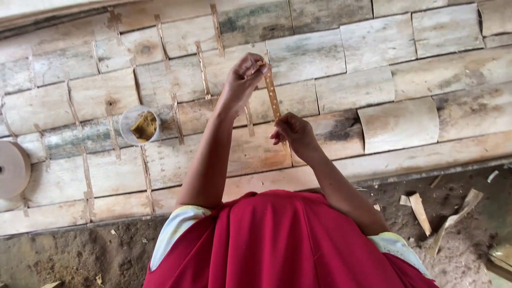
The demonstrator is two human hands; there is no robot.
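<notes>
Looking down, I see no printed labels or signs; the nearest thing to a package is a big round roll of brown tape (12,169) lying flat at the far left edge of the bench (405,160), and a small round whitish cup (140,125) holding something yellowish, set among the veneer pieces. My left hand (242,80) is raised, its fingertips pressed together on the upper end of a narrow brown tape strip (272,96). My right hand (294,133) sits lower and nearer to me, fingers curled and pinching the lower end of that same strip, so the strip runs taut and nearly upright between my two hands, above the bench. Beneath lie pale, grey-stained veneer sheets (378,42) laid edge to edge, many of their joins on the left covered by short brown tape pieces (202,69). One curled sheet (399,125) bulges up at the right. My red garment (277,245) fills the lower middle, and wood scraps (421,213) lie on the dirt floor (74,256) at right.
</notes>
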